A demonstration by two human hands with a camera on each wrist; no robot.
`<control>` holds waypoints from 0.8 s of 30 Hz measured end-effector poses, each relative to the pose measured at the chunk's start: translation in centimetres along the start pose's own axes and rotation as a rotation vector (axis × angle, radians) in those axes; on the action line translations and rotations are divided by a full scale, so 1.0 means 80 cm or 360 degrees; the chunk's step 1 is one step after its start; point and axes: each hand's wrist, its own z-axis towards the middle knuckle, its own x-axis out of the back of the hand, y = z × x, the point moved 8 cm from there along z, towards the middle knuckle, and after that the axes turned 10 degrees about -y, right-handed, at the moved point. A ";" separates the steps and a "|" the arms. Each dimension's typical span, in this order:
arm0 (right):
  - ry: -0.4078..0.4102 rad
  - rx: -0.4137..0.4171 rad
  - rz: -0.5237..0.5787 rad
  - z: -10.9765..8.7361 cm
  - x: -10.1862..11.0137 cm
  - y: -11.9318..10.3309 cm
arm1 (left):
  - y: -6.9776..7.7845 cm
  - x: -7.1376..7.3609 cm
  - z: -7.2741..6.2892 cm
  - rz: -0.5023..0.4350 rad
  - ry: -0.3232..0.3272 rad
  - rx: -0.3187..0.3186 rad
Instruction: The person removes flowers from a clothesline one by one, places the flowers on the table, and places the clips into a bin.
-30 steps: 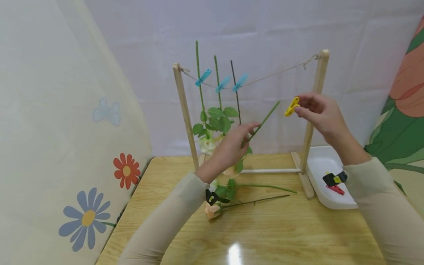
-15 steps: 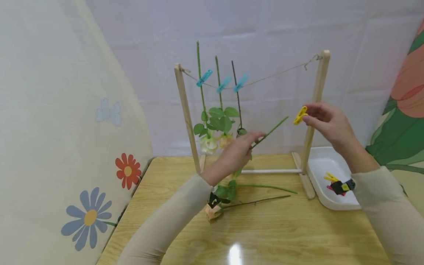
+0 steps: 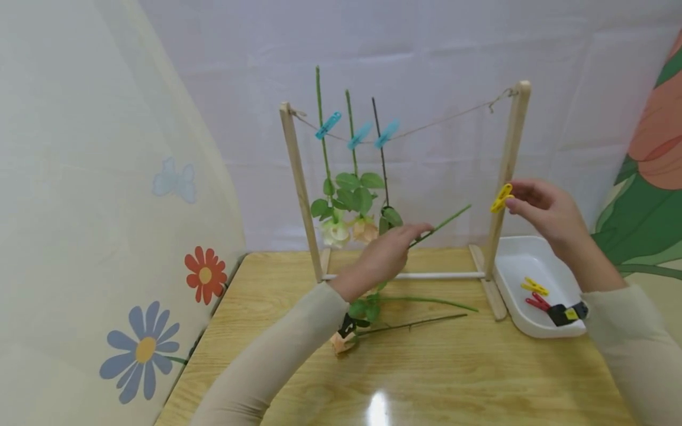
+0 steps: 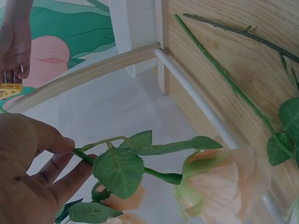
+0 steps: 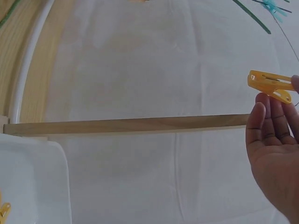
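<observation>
My left hand point(image 3: 380, 257) pinches the green stem of a peach rose point(image 4: 224, 179) between thumb and fingers. Its bare stem end point(image 3: 453, 216) slants up to the right, and the bloom hangs below, hidden behind the hand in the head view. Beside the right post, my right hand point(image 3: 551, 216) pinches a yellow clothespin point(image 3: 501, 198) by one end. Left of the middle, three roses hang bloom-down from a twine line point(image 3: 442, 121), each stem held by a blue clothespin point(image 3: 328, 125). The right wrist view shows the yellow clothespin close up, apart from the twine.
A wooden frame point(image 3: 510, 142) with a white crossbar point(image 3: 442, 276) carries the twine. In front, two roses lie on the table point(image 3: 453, 367), their stems point(image 3: 426, 299) pointing right. The white tray point(image 3: 533, 328) at right holds a yellow clothespin point(image 3: 534, 286) and a red clothespin point(image 3: 538, 301).
My right hand has moved down and right with the yellow clothespin. My left hand has lowered slightly, and the rose's stem end has dropped and tilted flatter. The hanging roses stay put.
</observation>
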 end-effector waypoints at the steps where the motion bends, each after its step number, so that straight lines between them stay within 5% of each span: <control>1: -0.0001 0.0002 0.0019 -0.002 0.001 0.002 | 0.000 -0.003 0.000 0.0021 -0.0007 -0.0001; 9: -0.0045 0.0009 0.0159 -0.015 0.009 0.021 | -0.001 -0.027 0.005 0.0128 -0.0070 -0.0071; 24: -0.0043 -0.0137 -0.0100 -0.041 0.024 0.058 | 0.007 -0.069 0.006 0.0403 -0.0151 -0.0124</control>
